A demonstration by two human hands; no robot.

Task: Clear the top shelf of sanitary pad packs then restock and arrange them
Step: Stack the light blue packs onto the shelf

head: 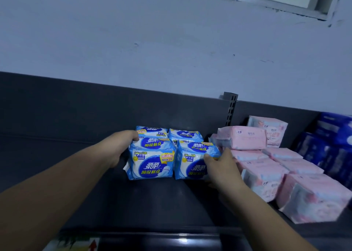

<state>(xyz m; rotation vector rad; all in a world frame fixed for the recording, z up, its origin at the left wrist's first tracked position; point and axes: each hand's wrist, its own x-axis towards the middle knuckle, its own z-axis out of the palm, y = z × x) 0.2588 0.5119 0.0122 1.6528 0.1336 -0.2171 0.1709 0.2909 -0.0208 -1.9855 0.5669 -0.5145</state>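
Several blue-and-white pad packs stand in two rows on the dark top shelf (80, 174). My left hand (118, 147) grips the left side of the front left blue pack (151, 159), fingers curled over its top. My right hand (221, 167) holds the right side of the front right blue pack (190, 163), thumb on its face. Two more blue packs (171, 133) stand behind these against the shelf's back panel.
Pink pad packs (264, 172) lie stacked and tilted to the right of my right hand. Dark blue packs (331, 144) fill the far right. A slotted upright post (230, 107) rises behind. The shelf's front lip (152, 231) runs below. The shelf's left part is bare.
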